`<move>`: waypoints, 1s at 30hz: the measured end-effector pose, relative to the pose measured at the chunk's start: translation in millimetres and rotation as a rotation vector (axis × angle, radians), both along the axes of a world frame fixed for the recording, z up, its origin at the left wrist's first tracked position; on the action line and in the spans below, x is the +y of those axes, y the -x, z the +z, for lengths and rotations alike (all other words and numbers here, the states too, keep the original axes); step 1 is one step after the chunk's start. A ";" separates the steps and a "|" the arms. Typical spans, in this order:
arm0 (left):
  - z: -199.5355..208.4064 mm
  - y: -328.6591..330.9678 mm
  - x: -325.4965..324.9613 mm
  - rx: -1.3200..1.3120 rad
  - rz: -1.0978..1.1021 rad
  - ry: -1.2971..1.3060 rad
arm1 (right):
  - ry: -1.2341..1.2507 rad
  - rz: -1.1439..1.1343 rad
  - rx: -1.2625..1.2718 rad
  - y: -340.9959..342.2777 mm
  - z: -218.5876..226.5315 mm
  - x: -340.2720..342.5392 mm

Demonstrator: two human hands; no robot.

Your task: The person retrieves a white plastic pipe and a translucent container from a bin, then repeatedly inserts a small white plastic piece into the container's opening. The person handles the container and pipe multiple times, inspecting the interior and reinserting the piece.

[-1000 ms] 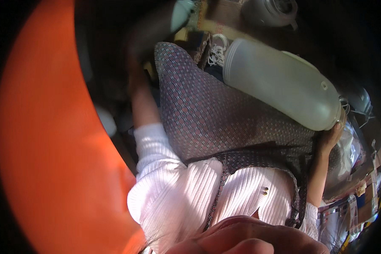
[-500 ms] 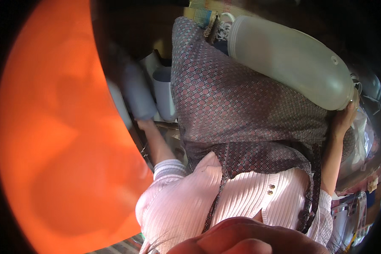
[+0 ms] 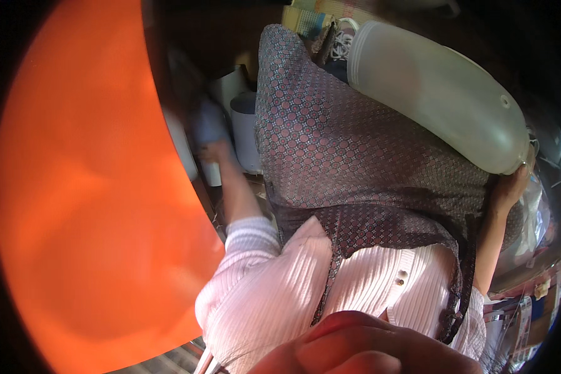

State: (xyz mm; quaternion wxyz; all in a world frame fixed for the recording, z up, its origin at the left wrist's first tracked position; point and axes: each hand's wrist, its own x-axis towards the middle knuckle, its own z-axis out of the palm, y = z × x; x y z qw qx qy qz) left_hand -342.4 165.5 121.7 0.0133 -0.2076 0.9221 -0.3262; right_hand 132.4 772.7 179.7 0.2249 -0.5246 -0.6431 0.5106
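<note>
My left hand is smeared by motion at the left of my lap. It appears closed round the lower end of a blurred blue-grey cylinder, whose far end fades into shadow. Across my lap lies a large translucent plastic container, long and rounded, with ridges round its far left end and a small round fitting near the other. My right hand grips its narrow near-right end; some of the fingers are hidden behind it. A dark patterned apron covers my lap under the container.
A big orange surface fills the left side, close to my left arm. Pale grey cylindrical containers stand beside the apron. A white cord lies by the container's far end. Clear plastic wrapping is beyond my right wrist.
My left hand has moved up and away from me, with the blue-grey cylinder shifting along. My right hand keeps its grip on the translucent container. The whole view has shifted slightly.
</note>
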 end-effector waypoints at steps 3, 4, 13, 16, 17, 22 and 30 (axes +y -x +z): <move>-25.7 30.3 67.5 0.112 -0.519 -0.602 | -0.064 0.012 -0.047 -2.2 -0.8 0.1; -36.5 40.9 90.7 0.138 -0.777 -0.746 | -0.038 0.014 -0.029 -3.1 -1.0 -0.8; -142.8 197.9 212.4 -0.576 -1.301 -0.124 | 0.158 -0.044 0.017 -1.8 6.7 -8.5; -152.8 209.4 213.0 -0.613 -1.165 -0.373 | 0.178 -0.091 0.022 1.7 7.1 -8.5; -152.4 210.7 216.3 -0.649 -1.030 -0.521 | 0.183 -0.108 0.017 3.0 6.9 -8.0; -141.4 210.1 213.4 -0.852 -0.393 -0.457 | 0.224 -0.087 0.053 5.6 4.3 -6.7; -168.2 231.3 183.3 -0.943 -0.849 -0.136 | 0.211 -0.068 0.043 5.0 4.3 -9.0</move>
